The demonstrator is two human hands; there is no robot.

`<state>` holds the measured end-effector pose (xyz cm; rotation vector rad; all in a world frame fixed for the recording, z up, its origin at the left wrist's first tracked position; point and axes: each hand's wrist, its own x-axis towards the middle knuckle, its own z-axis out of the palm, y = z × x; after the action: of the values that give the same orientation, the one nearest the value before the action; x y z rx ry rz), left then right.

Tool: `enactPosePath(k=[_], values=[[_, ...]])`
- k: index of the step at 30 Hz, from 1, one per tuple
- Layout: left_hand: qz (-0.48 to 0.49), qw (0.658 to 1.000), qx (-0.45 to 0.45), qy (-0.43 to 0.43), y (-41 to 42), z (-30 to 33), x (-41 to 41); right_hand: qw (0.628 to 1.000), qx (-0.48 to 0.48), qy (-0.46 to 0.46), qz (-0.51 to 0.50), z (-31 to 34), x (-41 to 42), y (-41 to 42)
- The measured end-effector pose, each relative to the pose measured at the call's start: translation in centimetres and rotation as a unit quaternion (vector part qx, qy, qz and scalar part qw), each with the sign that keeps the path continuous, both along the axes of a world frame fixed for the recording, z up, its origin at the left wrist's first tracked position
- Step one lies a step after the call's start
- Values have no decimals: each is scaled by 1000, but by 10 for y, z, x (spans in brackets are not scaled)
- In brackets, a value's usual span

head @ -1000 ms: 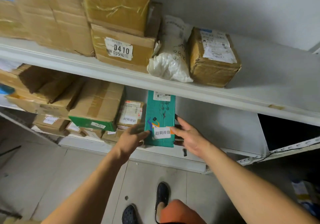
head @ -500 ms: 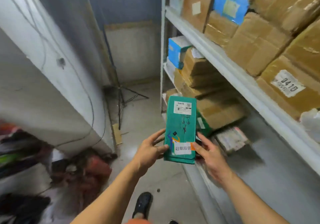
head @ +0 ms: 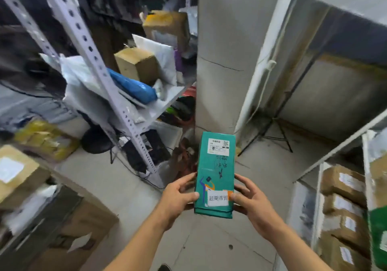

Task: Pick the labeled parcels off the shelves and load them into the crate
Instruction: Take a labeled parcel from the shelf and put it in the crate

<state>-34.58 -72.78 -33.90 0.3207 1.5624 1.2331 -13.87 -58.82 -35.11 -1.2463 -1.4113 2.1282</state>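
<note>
Both hands hold one teal parcel (head: 214, 172) upright in the air above the grey floor (head: 209, 241), clear of every shelf. The left hand (head: 178, 197) grips the parcel's lower left edge, thumb on the front face and fingers curled behind. The right hand (head: 251, 199) grips the lower right edge, thumb pressed beside the white sticker (head: 217, 198) with printed characters. A white shipping label (head: 218, 147) with a square code sits near the parcel's top end.

At lower left a large cardboard box (head: 83, 235) stands on the floor. At right, taped brown boxes (head: 343, 203) with white labels are stacked on shelf levels. Beyond the parcel a grey pillar (head: 226, 51) rises from the floor, with a black tripod stand (head: 278, 132) to its right. At left, a perforated metal shelf upright (head: 100, 70) leans across the view; its shelf carries a blue bag (head: 134, 87), a white mailer (head: 161, 57) and a small brown box (head: 136, 63). Far parcels are blurred
</note>
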Motion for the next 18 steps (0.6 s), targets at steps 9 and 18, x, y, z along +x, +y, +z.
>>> enactPosePath(k=[9,18], values=[[216,976,-9,-10,-154,-11,-104,977,2,-18,212,-1,-184,-85],[430,903,-10,-1,-263,10,-135,916,-23,0,400,-1,-316,-164]])
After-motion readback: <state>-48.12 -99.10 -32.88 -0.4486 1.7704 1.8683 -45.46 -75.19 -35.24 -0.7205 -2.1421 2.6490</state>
